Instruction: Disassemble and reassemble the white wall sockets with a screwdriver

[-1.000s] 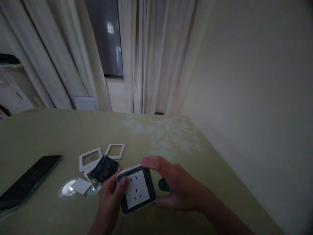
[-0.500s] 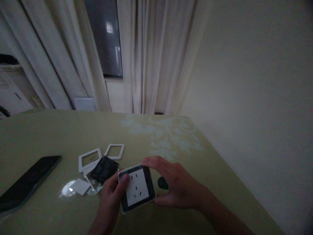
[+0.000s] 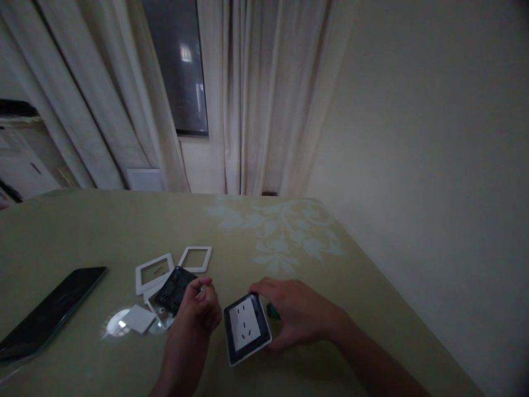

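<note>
In my right hand (image 3: 303, 311) is a wall socket (image 3: 244, 325) with a white face and a dark border, gripped at its right edge between thumb and fingers. It is tilted, its slots facing me. My left hand (image 3: 197, 306) is closed just left of the socket, apart from it. A thin pale sliver shows at its fingertips, too small to name. Behind that hand lies a black plastic back plate (image 3: 176, 288), partly covered by it. A dark green object (image 3: 273, 311) is partly hidden behind the socket and my right hand.
Two white frames (image 3: 138, 281) lie on the table (image 3: 103, 226) beyond the back plate, with a small white square cover (image 3: 139, 318) nearer. A dark tablet or phone (image 3: 52, 309) lies at the left. The wall (image 3: 433, 193) runs along the table's right side.
My left hand has let go of the socket and moved up, its fingers now closed. My right hand keeps the socket, which has shifted slightly right and down.
</note>
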Motion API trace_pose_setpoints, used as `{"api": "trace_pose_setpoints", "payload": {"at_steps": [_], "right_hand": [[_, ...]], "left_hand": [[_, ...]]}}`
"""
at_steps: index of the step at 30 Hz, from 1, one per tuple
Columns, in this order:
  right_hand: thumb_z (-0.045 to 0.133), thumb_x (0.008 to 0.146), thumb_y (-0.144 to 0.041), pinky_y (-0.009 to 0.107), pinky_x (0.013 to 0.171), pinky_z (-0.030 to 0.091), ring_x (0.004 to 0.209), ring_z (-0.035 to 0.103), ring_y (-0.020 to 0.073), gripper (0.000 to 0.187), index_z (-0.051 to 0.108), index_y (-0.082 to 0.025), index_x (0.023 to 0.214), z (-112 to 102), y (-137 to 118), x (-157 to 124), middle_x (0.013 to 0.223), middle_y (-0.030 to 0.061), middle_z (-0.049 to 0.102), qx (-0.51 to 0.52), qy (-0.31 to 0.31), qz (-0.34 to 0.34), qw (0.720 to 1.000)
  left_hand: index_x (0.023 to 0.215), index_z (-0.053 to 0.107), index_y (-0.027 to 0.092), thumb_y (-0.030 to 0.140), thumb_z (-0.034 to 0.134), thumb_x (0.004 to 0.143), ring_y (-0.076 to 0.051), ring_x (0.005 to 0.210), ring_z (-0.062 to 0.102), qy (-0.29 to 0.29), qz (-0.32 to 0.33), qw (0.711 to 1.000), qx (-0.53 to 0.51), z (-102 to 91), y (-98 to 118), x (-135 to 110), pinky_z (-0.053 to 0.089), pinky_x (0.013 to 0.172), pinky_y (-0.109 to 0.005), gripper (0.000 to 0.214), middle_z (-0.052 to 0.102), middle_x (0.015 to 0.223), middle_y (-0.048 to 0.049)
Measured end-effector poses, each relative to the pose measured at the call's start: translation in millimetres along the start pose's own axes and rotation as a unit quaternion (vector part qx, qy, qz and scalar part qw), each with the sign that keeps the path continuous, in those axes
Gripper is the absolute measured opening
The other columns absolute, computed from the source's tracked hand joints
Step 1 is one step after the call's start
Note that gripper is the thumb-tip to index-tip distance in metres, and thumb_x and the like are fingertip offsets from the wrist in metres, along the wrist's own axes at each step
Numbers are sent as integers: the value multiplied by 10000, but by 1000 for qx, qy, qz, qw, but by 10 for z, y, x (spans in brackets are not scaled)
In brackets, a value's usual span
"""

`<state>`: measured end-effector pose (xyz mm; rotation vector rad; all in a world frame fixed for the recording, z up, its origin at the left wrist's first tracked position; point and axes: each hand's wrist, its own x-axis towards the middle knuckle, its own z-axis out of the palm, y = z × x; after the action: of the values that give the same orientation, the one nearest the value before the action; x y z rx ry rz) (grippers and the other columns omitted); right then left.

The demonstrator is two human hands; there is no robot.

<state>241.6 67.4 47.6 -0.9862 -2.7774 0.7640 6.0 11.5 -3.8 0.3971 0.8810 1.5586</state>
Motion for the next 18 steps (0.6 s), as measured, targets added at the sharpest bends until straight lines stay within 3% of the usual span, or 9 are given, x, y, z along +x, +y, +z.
{"api": "trace_pose_setpoints", "payload": {"at_steps": [3,6,8,11,15,18], "right_hand": [[926,679,-410,332,867,532,1106,757,320,799,601,-241,1389,155,-60,35,1286,91,756,-19,-4,10,1000],[945,666,-442,354,807,538,1043,770,349,754,618,-207,1303,262,-127,38,1220,109,768,-44,-16,46,998],[953,684,-456,383,819,553,1063,769,368,768,612,-196,1320,267,-159,19,1241,124,759,-48,-28,59,997],[905,803,-380,400,887,567,1131,758,349,676,605,-217,1386,136,-215,-46,1324,120,729,-37,-27,54,997],[707,958,-181,391,930,567,1155,740,294,486,612,-236,1431,-108,-393,-139,1373,109,708,-41,68,57,995],[659,1027,-257,333,846,578,999,752,227,213,698,-251,1236,-77,-597,-149,1198,61,745,-4,158,30,987]], "left_hand": [[962,682,212,336,929,713,-71,525,388,-22,-64,997,-46,55,53,-48,400,488,-200,372,430,675,105],[947,678,183,382,943,737,-37,468,327,-23,-135,985,-108,57,108,-71,265,402,-162,392,378,672,120],[952,671,186,381,958,723,-16,432,267,-17,-178,972,-154,56,134,-81,154,383,-147,416,341,664,135],[942,671,192,394,1020,650,-1,416,217,-20,-216,961,-170,88,153,-102,103,393,-140,498,285,642,150],[907,676,206,487,1083,534,-1,412,184,-25,-220,968,-116,146,99,-162,108,382,-137,619,259,607,159],[898,689,217,587,1055,566,-10,410,224,-34,-206,977,-48,143,-28,-235,172,388,-132,618,325,586,151]]}}
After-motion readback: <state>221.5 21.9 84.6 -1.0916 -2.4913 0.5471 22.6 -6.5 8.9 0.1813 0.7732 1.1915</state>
